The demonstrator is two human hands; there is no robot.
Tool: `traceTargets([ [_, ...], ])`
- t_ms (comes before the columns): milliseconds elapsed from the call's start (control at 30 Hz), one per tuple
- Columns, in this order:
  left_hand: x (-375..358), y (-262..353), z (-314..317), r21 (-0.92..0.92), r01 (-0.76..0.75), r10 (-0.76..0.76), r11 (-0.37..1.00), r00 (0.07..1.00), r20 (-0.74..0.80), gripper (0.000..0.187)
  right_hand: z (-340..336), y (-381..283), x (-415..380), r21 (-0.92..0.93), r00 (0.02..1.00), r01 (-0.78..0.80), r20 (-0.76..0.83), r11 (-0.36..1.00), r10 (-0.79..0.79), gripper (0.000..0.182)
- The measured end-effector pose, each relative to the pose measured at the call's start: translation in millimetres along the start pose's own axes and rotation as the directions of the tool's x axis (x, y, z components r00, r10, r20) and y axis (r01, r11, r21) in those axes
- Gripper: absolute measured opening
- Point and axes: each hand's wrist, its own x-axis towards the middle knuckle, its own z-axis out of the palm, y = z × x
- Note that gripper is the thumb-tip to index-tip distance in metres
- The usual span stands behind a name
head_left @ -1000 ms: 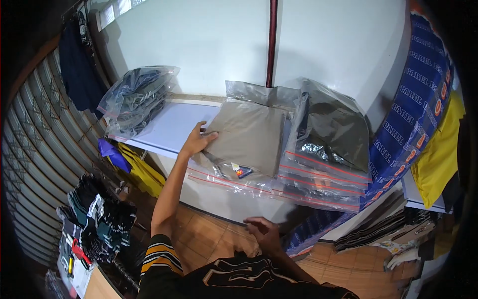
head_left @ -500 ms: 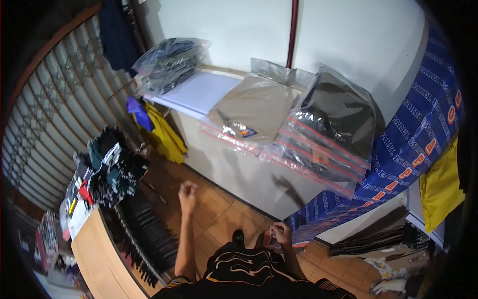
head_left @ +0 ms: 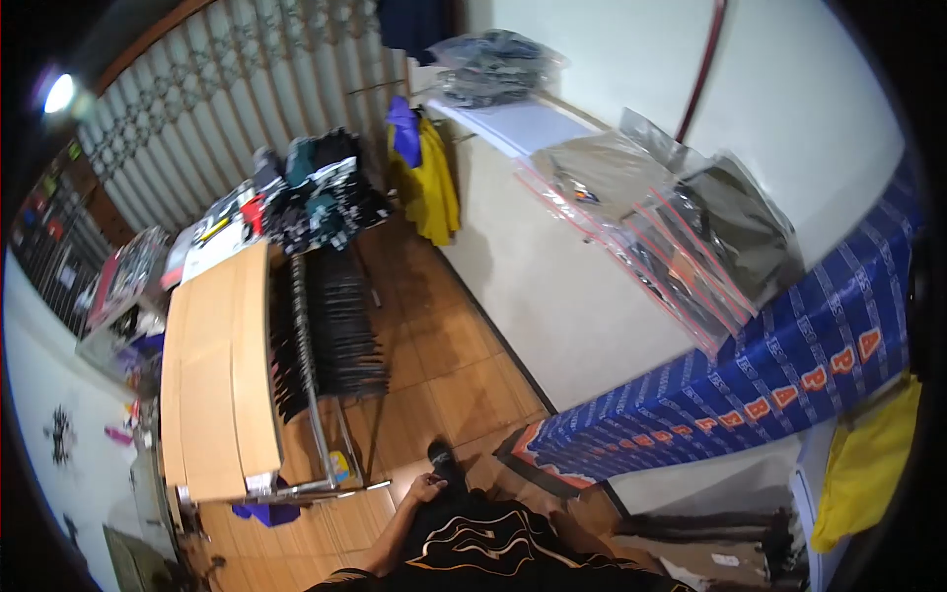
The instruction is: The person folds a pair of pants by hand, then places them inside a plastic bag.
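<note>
White wall (head_left: 809, 99) rises behind the worktop (head_left: 538, 126) — from my end I see the beige bagged garment (head_left: 612, 178) lying on that worktop, dark bagged clothes (head_left: 740, 222) just beside. Well apart from the worktop, the left hand (head_left: 427, 486) curls inward — pinching anything, I can't tell; the right hand's too obscured to read.

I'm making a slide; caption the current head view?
Cloth in clear bags lies on a counter, the left hand well away.
</note>
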Motion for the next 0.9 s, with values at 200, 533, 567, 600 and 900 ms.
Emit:
traceTargets([
  [200, -8, -156, 19, -0.515, 0.221, -0.297, 0.828, 0.953, -0.068, 0.025, 203, -88, 7, -0.382, 0.886, -0.347, -0.432, 0.857, 0.166, 0.021],
  [533, -155, -320, 54, -0.842, 0.192, -0.671, 0.504, 0.701, -0.241, 0.015, 265, -65, 75, -0.928, 0.902, -0.325, -0.245, 0.185, 0.354, 0.021],
  [567, -175, -336, 62, -0.784, 0.206, -0.682, 0.586, 0.648, -0.339, 0.02, 296, -70, 88, -0.816, 0.857, -0.467, -0.322, 0.342, 0.403, 0.016],
  [600, -205, -333, 61, -0.811, 0.194, -0.711, 0.551, 0.619, -0.335, 0.02, 320, -76, 102, -0.654, 0.797, -0.592, -0.388, 0.471, 0.464, 0.012],
  [900, -379, -433, 78, -0.988, -0.044, -0.879, 0.149, 0.453, -0.152, 0.026, 537, 48, 113, -0.872, 0.877, -0.289, -0.075, 0.395, 0.474, 0.009],
])
